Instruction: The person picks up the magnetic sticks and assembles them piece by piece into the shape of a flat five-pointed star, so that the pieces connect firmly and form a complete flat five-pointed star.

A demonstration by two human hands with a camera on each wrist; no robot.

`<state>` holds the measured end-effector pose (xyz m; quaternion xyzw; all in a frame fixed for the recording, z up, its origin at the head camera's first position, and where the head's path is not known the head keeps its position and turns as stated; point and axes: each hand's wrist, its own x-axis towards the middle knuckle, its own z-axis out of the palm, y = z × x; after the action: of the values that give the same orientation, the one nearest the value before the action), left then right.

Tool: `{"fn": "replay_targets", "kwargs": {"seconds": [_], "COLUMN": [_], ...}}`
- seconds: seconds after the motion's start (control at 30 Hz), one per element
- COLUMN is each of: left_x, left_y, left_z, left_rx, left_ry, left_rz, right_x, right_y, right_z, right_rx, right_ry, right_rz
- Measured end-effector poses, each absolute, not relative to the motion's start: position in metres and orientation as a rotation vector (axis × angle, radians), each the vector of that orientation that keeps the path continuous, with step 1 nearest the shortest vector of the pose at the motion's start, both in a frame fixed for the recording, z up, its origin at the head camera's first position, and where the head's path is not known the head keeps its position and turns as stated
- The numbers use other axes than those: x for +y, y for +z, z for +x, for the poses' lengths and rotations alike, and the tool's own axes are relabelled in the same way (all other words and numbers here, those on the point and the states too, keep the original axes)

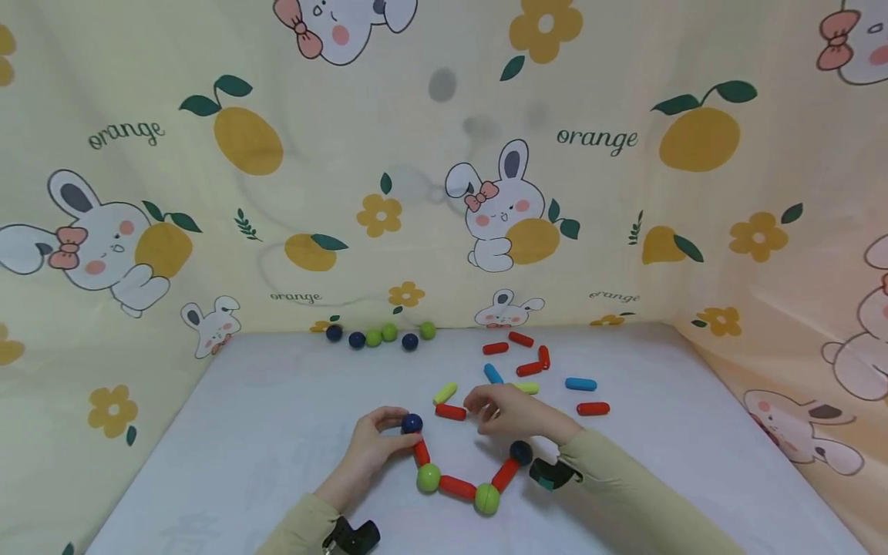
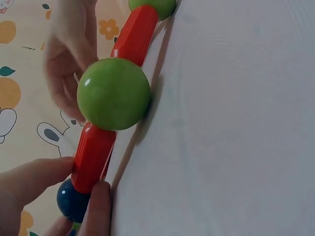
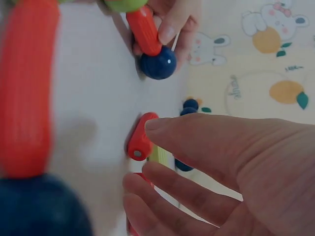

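Observation:
A chain of red magnetic rods and balls lies before me: dark blue ball (image 1: pixel 412 423), red rod (image 1: pixel 422 453), green ball (image 1: pixel 429 478), red rod (image 1: pixel 457 487), green ball (image 1: pixel 487 499), red rod (image 1: pixel 505 475) and dark blue ball (image 1: pixel 521 452). With thumb and fingers, my left hand (image 1: pixel 371 447) pinches the leftmost red rod (image 2: pixel 93 157) beside its blue ball. My right hand (image 1: pixel 516 412) hovers with loosely bent fingers just right of a loose red rod (image 1: pixel 451 412). In the right wrist view, the thumb overlaps this loose rod (image 3: pixel 140 142); contact is unclear.
Blue balls (image 1: pixel 357 340) and green balls (image 1: pixel 389 332) sit along the back edge. Loose red rods (image 1: pixel 496 348), blue rods (image 1: pixel 580 384) and yellow-green rods (image 1: pixel 445 393) lie beyond my right hand. A printed cloth (image 1: pixel 416 154) hangs behind the white tabletop (image 1: pixel 264 401).

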<state>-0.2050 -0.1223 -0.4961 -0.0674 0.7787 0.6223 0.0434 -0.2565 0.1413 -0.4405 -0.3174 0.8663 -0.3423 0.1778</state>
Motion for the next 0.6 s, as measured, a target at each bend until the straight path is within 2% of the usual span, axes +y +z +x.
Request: {"fn": "replay_targets", "kwargs": {"seconds": [0.3,0.6], "left_x": [-0.124,-0.126], "left_y": [-0.499,-0.499], "left_z": [-0.206,-0.206], "left_rx": [2.320,2.275], "left_ry": [1.921,1.967], "left_rz": [-0.244,-0.244], "right_x": [0.116,0.091], "right_y": [-0.445,-0.454], "right_z": [-0.281,-0.289], "right_rx": [2.455,2.481], "right_ry": [-0.915,-0.873], "right_rz": [-0.897,-0.875]}}
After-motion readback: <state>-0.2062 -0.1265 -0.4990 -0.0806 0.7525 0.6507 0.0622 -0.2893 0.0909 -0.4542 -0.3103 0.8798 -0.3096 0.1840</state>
